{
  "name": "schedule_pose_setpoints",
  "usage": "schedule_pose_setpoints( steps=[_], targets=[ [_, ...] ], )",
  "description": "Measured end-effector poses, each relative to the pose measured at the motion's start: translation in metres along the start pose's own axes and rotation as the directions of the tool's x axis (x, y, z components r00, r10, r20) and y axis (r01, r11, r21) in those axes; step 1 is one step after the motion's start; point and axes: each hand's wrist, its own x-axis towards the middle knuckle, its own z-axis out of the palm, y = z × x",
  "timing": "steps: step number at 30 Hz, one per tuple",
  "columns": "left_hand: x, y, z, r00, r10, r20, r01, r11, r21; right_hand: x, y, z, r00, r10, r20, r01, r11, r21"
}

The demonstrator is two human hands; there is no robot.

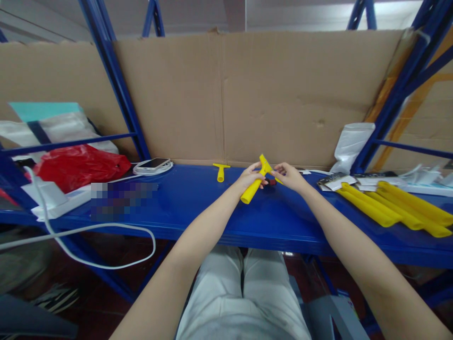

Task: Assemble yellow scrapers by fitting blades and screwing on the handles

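Note:
My left hand (252, 175) is closed around a yellow T-shaped handle (252, 190), near where its hollow grip meets the crossbar. The grip's round open end points toward me, and the piece is tilted above the blue tabletop (184, 198). With its fingertips, my right hand (288, 177) pinches the right end of the crossbar. A small dark red object (271, 182) shows just below, between the hands; its kind is unclear. Farther back on the left, a second yellow T-shaped handle (221, 173) lies on the table, apart from both hands.
Several long yellow pieces (396, 208) lie at the right beside printed packets (336, 181). A phone (155, 164) rests on a coiled white cable at the back left. Nearby are a red plastic bag (83, 165) and a white power strip (67, 203). Cardboard (283, 94) walls the back.

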Motion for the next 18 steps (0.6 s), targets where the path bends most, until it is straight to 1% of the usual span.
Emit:
schedule_pose_setpoints(
  steps=[3, 5, 7, 10, 14, 16, 18],
  targets=[
    [0.001, 0.001, -0.002, 0.99, -0.015, -0.144, 0.013, 1.0, -0.014, -0.005, 0.001, 0.004, 0.988, -0.039, 0.149, 0.059, 0.99, -0.131],
    [0.003, -0.001, -0.003, 0.972, -0.038, -0.23, 0.038, 0.999, -0.005, -0.008, 0.002, 0.009, 0.964, -0.076, 0.256, 0.124, 0.976, -0.177],
    [0.005, -0.003, -0.004, 0.954, -0.057, -0.295, 0.061, 0.998, 0.005, -0.011, 0.003, 0.014, 0.94, -0.103, 0.324, 0.174, 0.964, -0.198],
    [0.008, -0.004, -0.006, 0.939, -0.071, -0.337, 0.077, 0.997, 0.006, -0.011, 0.0, 0.016, 0.933, -0.105, 0.344, 0.187, 0.959, -0.215],
    [0.008, -0.005, -0.006, 0.932, -0.069, -0.356, 0.077, 0.997, 0.01, -0.01, -0.006, 0.01, 0.929, -0.071, 0.363, 0.143, 0.974, -0.176],
    [0.008, -0.004, -0.007, 0.93, -0.06, -0.363, 0.07, 0.997, 0.015, -0.01, -0.009, 0.004, 0.938, -0.073, 0.338, 0.117, 0.987, -0.112],
    [0.008, -0.004, -0.008, 0.927, -0.05, -0.372, 0.061, 0.998, 0.02, -0.01, -0.01, -0.001, 0.961, -0.053, 0.272, 0.066, 0.997, -0.038]
  ],
)
